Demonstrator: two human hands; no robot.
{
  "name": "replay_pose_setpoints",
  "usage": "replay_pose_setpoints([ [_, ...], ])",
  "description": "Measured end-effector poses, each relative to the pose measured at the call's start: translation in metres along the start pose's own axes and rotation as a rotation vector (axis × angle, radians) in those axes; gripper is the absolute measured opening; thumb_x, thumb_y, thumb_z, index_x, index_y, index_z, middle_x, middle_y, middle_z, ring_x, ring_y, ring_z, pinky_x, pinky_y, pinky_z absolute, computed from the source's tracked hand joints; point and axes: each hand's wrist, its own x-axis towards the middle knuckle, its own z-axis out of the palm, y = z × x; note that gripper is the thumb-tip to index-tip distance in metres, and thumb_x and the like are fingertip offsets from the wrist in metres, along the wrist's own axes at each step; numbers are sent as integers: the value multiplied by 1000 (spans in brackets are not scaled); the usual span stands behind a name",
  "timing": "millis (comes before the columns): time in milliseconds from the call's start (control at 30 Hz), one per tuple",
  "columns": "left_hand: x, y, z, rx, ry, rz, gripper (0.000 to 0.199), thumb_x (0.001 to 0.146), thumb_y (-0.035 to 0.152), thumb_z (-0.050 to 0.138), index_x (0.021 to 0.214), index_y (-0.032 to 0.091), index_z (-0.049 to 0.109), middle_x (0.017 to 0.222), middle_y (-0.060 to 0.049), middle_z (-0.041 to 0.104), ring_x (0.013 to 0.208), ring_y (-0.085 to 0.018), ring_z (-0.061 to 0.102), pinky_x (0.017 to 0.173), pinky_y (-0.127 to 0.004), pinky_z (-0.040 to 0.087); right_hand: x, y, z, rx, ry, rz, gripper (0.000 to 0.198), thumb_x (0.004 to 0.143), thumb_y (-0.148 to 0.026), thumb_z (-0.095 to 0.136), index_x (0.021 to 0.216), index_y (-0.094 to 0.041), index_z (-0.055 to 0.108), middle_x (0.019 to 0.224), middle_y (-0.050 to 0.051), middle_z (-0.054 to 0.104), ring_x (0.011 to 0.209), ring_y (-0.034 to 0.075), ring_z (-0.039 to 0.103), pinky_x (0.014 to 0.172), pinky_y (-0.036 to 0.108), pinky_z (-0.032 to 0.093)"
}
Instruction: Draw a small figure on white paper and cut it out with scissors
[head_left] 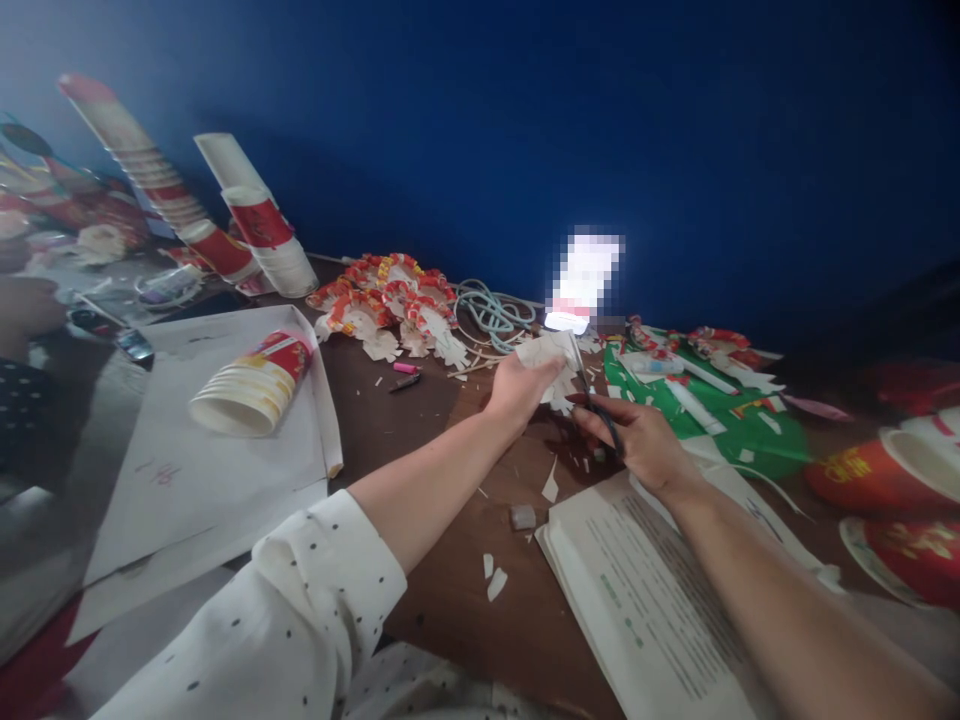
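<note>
A brown table (442, 620) is filling the lower part of the view, and a plain dark blue wall (420, 130) is rising behind it. The left hand (525, 388) is pinching a white paper piece (541, 350) above the middle of the table, its fingers closed on the paper. The right hand (645, 440) is gripping dark-handled scissors (611, 430), whose blades are lying along the paper piece's right edge.

White scraps (496, 584) are littering the wood below the hands, near a small grey block (523, 517). Against the wall, a heap of red, yellow and white cut-outs (390, 295) is spreading out, with a pale cable (491, 310) lying coiled just beside it. A pixelated bright panel (585, 275) is standing beyond the hands.

To the left, two tall cup stacks (259, 220) are appearing tilted, and a shorter cup stack (251, 390) is lying on a large white sheet (202, 490). To the right, a green sheet (780, 450) is carrying more cut paper, while printed pages (645, 600) are lying under the right forearm. Red paper cups (847, 475) are resting at the far right. At the left edge, another person's dark dotted sleeve (22, 410) is showing, blurred.
</note>
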Motion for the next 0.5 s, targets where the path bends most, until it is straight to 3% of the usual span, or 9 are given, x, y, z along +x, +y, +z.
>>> replay_pose_setpoints([
  [200,-4,5,1,6,1,-14,20,73,22,75,91,14,71,92,-11,73,79,-22,69,82,-39,57,1,0,1,5,8,16,54,65,-56,77,103,-17,78,54,0,62,58,16,60,53,26,46],
  [500,-5,7,2,38,13,-12,14,76,17,73,89,13,71,89,-9,72,77,-19,69,84,-37,57,4,6,-1,-22,-18,-1,53,67,-51,79,109,-18,76,65,2,68,59,16,61,55,26,46],
])
